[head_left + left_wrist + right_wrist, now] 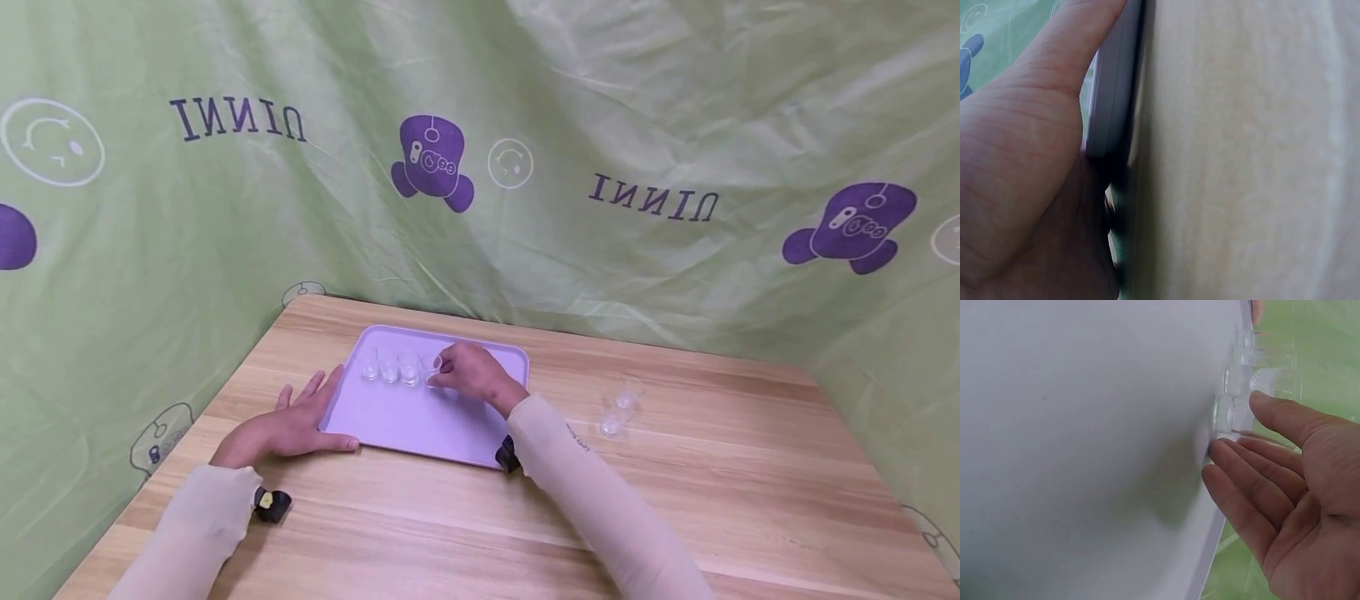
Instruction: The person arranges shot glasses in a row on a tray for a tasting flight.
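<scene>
A lilac tray (pixel 420 421) lies on the table, with a row of several small clear shot glasses (pixel 388 368) standing near its far side. My right hand (pixel 476 372) pinches the shot glass (pixel 431 363) at the right end of this row between thumb and fingers. In the right wrist view, the thumb (pixel 1285 415) lies on the near side of that glass, while the fingers are partly behind it. My left hand (pixel 303 421) spreads round the tray's near left corner, fingers straight along the left edge, thumb along the front. The left wrist view shows it touching the tray's side (pixel 1110 94).
Right of the tray, more clear shot glasses (pixel 615 419) sit close together on the wooden table (pixel 420 542); their exact number is hard to tell. A green printed curtain (pixel 525 233) hangs behind and on both sides. Dark wrist devices (pixel 272 505) are worn at both cuffs.
</scene>
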Demonstrator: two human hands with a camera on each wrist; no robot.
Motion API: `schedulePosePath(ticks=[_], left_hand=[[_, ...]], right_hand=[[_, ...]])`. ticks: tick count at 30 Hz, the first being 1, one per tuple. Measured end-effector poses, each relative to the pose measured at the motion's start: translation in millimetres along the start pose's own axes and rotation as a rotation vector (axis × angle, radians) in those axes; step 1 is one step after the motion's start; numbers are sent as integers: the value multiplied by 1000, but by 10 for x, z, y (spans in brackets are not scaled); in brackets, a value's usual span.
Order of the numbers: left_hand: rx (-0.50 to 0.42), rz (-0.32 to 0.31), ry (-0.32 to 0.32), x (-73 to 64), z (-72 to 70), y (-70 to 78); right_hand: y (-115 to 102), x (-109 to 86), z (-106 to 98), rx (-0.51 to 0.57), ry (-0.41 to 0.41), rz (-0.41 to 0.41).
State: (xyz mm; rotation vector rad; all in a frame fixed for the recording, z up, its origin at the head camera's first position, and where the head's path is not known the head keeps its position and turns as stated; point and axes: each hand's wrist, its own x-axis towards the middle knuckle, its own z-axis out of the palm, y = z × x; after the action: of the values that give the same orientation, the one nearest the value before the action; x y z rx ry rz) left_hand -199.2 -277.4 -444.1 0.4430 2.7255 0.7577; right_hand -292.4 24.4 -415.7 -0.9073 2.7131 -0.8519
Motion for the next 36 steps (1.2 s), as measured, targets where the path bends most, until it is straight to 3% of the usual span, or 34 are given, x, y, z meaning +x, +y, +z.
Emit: schedulePosePath(ticks=[25, 36], left_hand=[[10, 5, 2, 6, -3, 9], [7, 9, 9, 3, 6, 2]], right_hand=[[58, -8, 30, -45, 15, 8], [73, -14, 22, -2, 3, 4]])
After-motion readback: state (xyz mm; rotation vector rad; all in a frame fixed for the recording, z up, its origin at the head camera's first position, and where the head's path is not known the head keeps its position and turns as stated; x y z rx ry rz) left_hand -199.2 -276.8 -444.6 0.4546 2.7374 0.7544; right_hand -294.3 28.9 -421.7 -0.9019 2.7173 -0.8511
